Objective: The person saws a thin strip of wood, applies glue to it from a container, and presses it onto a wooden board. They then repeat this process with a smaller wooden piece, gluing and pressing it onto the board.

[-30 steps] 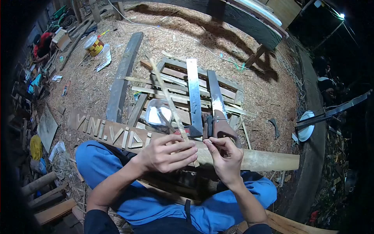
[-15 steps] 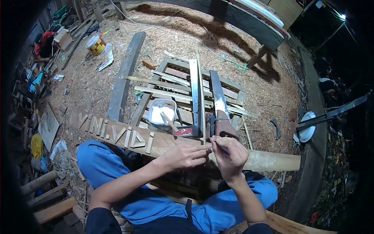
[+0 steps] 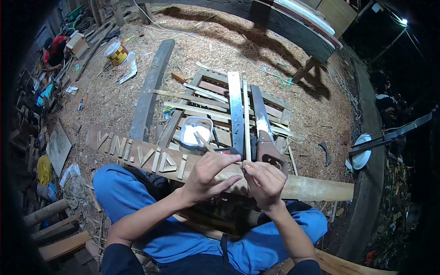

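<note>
Pointing forward from the right hand point(image 3: 266, 184), the strip point(image 3: 246, 118) parallels the metal blade point(image 3: 236, 110).

The right hand point(image 3: 266, 183) pinches its fingertips together at a thin wooden strip point(image 3: 246, 114) pointing toward twelve o'clock; the left hand point(image 3: 210, 174) spreads open at nine, just beside.

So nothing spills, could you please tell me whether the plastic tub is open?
Open: no lid covers the tub, and its white contents show, with a stick over them.

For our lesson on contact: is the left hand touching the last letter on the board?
Apart: the head view shows bare board between left hand and letter.
</note>
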A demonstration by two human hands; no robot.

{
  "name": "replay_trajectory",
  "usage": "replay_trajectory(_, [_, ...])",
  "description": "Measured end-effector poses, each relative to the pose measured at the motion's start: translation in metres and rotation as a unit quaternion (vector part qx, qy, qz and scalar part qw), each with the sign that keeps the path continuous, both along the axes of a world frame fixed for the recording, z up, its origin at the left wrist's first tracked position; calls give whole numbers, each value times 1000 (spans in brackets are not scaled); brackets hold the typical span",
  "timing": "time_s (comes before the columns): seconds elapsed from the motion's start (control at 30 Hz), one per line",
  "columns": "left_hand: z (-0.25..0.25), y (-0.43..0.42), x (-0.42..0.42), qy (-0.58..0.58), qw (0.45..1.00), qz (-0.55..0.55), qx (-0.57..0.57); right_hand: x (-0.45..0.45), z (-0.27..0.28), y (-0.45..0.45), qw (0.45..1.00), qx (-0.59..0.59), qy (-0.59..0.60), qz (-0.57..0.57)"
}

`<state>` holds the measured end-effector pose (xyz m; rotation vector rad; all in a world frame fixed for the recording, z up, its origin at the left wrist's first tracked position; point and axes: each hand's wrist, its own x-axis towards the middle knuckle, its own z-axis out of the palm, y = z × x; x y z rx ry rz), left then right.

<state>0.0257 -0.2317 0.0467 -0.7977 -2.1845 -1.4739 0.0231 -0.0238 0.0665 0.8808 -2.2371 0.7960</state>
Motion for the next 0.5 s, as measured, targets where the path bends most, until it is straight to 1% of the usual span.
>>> replay_trajectory(0.1, [-9, 1, 7, -6, 1000, -20, -2, 9, 4, -6, 999, 23, -3, 32])
replay_trajectory(0.17, [-10, 2, 14, -26, 999, -16, 15, 10, 3, -7, 999, 25, -3, 40])
replay_trajectory(0.23, [-1, 3, 18, -51, 997, -25, 56, 11, 3, -5, 999, 25, 3, 48])
replay_trajectory(0.27, [4, 5, 21, -84, 994, -20, 66, 11, 3, -5, 998, 24, 3, 55])
replay_trajectory(0.3, [7, 7, 22, -85, 994, -17, 65, 11, 3, -4, 998, 23, 2, 57])
replay_trajectory(0.37, [12, 8, 22, -125, 986, -15, 106, 10, 2, -4, 998, 4, 14, 53])
replay_trajectory(0.4, [13, 5, 19, -121, 987, -10, 105, 7, 2, -4, 998, -7, 26, 60])
replay_trajectory(0.47, [10, -1, 12, -162, 980, -51, 109, 4, 1, -5, 998, 0, 25, 62])
replay_trajectory(0.5, [6, -2, 12, -162, 979, -51, 110, 4, 0, -5, 998, 11, 19, 61])
